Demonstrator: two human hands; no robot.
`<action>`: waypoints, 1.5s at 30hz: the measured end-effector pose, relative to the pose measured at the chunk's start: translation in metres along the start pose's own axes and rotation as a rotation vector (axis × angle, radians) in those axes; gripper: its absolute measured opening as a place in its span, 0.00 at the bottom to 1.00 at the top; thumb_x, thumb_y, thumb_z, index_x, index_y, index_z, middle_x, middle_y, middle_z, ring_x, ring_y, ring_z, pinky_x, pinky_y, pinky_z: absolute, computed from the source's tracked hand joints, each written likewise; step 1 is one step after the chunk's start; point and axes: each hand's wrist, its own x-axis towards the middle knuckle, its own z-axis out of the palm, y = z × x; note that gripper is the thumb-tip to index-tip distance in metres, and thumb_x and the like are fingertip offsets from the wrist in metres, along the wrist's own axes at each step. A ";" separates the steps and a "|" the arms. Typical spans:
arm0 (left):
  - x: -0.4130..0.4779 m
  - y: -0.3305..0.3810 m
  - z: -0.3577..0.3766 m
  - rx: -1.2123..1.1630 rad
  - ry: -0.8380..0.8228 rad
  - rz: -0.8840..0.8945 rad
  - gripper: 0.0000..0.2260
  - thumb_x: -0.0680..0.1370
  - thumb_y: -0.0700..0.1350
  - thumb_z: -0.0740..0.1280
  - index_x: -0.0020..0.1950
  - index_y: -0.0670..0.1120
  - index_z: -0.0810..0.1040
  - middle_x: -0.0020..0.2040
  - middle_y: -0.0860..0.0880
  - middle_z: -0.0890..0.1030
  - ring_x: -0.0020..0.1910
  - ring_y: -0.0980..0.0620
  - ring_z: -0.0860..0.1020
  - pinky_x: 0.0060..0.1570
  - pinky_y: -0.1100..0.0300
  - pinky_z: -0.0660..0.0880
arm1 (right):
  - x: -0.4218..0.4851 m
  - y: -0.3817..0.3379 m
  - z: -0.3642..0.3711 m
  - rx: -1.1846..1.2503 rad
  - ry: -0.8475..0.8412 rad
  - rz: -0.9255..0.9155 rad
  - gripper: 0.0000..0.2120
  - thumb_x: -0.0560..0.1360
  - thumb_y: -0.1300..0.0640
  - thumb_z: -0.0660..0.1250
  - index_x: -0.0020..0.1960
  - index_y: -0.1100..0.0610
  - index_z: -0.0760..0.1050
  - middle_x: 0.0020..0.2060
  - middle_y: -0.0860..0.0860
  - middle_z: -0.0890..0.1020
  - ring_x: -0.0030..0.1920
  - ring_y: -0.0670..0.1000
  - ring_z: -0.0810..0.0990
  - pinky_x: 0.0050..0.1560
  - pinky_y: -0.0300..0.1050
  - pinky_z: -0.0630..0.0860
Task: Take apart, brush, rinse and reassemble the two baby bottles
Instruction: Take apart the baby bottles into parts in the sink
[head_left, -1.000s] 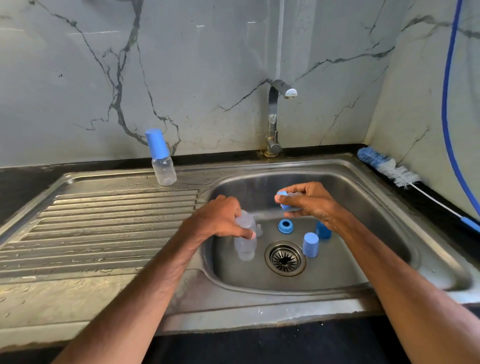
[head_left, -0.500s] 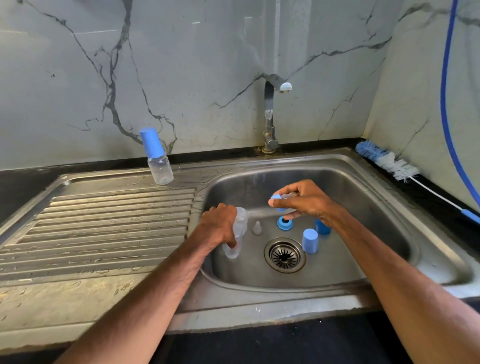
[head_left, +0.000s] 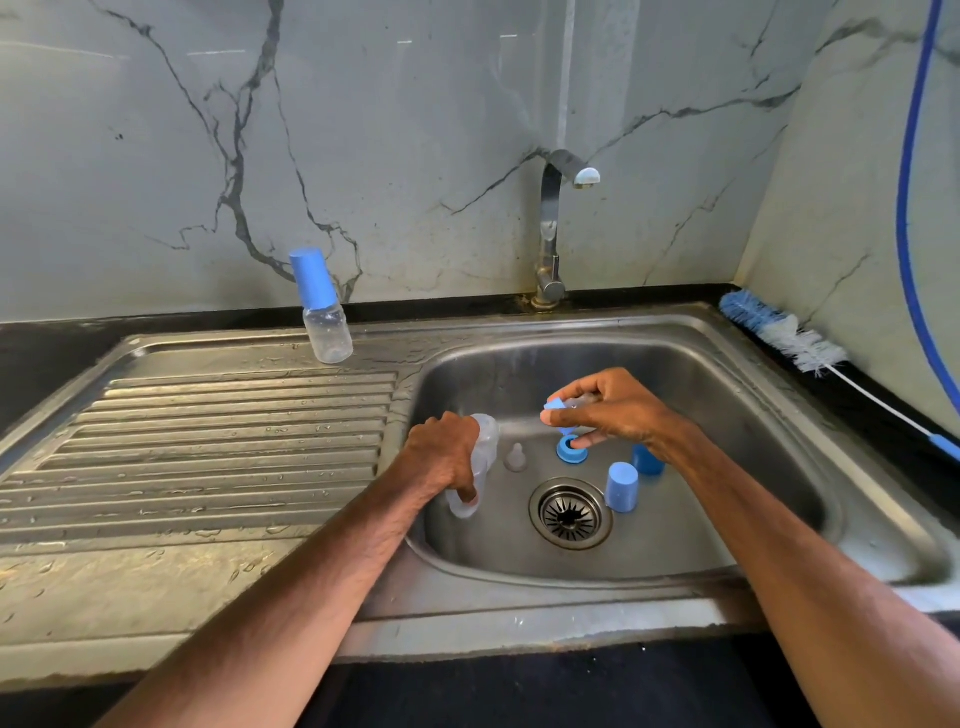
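Left hand (head_left: 441, 460): clenched round a clear bottle (head_left: 487, 439), tilted, low in the sink (head_left: 737, 415).
Right hand (head_left: 610, 410): pinches a blue collar (head_left: 555, 408) above the basin; what clear part it carries, cannot tell.
Loose in basin: teat (head_left: 515, 457), ring (head_left: 571, 450), two caps (head_left: 621, 487).
Second bottle (head_left: 323, 317): assembled, on drainboard (head_left: 208, 441).
Brush (head_left: 779, 335): counter, right.
Handling note: set parts clear of the drain; hold the wet bottle firmly.

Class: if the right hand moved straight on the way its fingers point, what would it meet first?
Probably the clear bottle gripped by the left hand: the right hand, pinching a blue piece, points leftward at it; depth unclear.
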 end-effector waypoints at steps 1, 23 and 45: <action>-0.001 0.000 -0.001 0.008 0.009 0.001 0.40 0.66 0.55 0.83 0.71 0.42 0.70 0.65 0.43 0.76 0.62 0.43 0.78 0.58 0.52 0.74 | 0.000 0.000 0.000 0.007 -0.005 -0.005 0.15 0.68 0.53 0.83 0.52 0.55 0.86 0.45 0.53 0.88 0.45 0.50 0.89 0.40 0.41 0.84; 0.003 0.021 -0.007 -0.999 0.572 0.426 0.28 0.67 0.51 0.84 0.65 0.48 0.82 0.55 0.54 0.86 0.51 0.62 0.84 0.56 0.56 0.82 | -0.023 -0.023 -0.004 0.342 -0.042 -0.035 0.18 0.65 0.55 0.80 0.54 0.58 0.87 0.51 0.59 0.88 0.51 0.59 0.88 0.47 0.42 0.85; 0.000 0.011 -0.011 -1.179 0.330 0.589 0.07 0.80 0.44 0.73 0.57 0.44 0.84 0.47 0.48 0.86 0.47 0.53 0.82 0.52 0.51 0.81 | -0.037 -0.042 0.017 0.234 0.122 -0.075 0.12 0.71 0.61 0.78 0.52 0.64 0.84 0.39 0.59 0.88 0.40 0.56 0.89 0.39 0.40 0.84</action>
